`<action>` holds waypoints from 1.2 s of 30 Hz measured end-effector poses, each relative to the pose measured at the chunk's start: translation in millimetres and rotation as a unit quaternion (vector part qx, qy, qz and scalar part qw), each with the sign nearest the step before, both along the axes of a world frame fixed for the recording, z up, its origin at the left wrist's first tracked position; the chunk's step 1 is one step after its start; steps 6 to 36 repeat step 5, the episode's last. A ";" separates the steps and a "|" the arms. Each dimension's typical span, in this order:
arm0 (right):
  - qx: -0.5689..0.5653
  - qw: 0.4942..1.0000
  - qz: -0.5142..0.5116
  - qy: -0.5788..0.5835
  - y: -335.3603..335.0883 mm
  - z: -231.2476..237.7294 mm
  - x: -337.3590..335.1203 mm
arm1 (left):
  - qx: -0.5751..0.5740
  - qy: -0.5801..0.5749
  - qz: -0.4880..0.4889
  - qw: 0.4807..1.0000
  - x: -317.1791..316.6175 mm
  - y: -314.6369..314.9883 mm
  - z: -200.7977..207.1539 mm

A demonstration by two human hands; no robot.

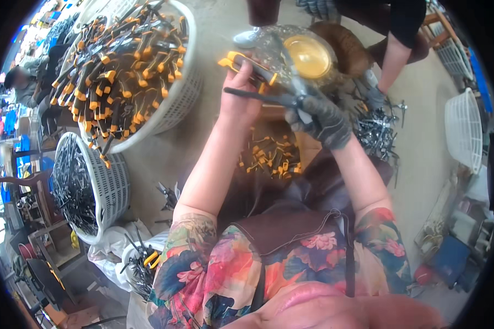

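Note:
My bare left hand (239, 103) is closed around an orange-and-black handle grip (251, 68), thumb on top. My right hand (325, 118), in a grey glove, grips a dark metal pliers-like tool (288, 100) at its joint. One bare dark handle of that tool reaches left across my left wrist; whether the other sits inside the grip is blurred. Below my hands, a box between my knees holds many loose orange-and-black grips (277, 156). Right of it lies a pile of bare metal tools (376, 134). Beyond my hands is a yellow bowl (309, 57) on a round speckled surface.
A large white basket (175, 104) at the left is heaped with orange-and-black-handled tools. Below it, a smaller basket (111, 181) holds dark metal parts. Another person's gloved hand (375, 97) is at the metal pile. A white basket (462, 131) stands far right.

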State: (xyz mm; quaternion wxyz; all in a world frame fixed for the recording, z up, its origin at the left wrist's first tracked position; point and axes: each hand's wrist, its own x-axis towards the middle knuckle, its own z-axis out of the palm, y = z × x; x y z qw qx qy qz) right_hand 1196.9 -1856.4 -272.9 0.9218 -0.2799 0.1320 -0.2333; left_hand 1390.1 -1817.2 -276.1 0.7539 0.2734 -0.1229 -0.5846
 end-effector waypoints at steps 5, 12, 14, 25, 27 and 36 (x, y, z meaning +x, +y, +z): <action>-0.123 0.986 -0.114 -0.004 -24.8 14.2 -36.7 | 0.055 -0.004 -0.003 0.998 -3.4 -5.1 -8.7; -0.123 0.986 -0.114 -0.004 -24.8 14.2 -36.7 | 0.055 -0.004 -0.003 0.998 -3.4 -5.1 -8.7; -0.123 0.986 -0.114 -0.004 -24.8 14.2 -36.7 | 0.055 -0.004 -0.003 0.998 -3.4 -5.1 -8.7; -0.123 0.986 -0.114 -0.004 -24.8 14.2 -36.7 | 0.055 -0.004 -0.003 0.998 -3.4 -5.1 -8.7; -0.123 0.986 -0.114 -0.004 -24.8 14.2 -36.7 | 0.055 -0.004 -0.003 0.998 -3.4 -5.1 -8.7; -0.123 0.986 -0.114 -0.004 -24.8 14.2 -36.7 | 0.055 -0.004 -0.003 0.998 -3.4 -5.1 -8.7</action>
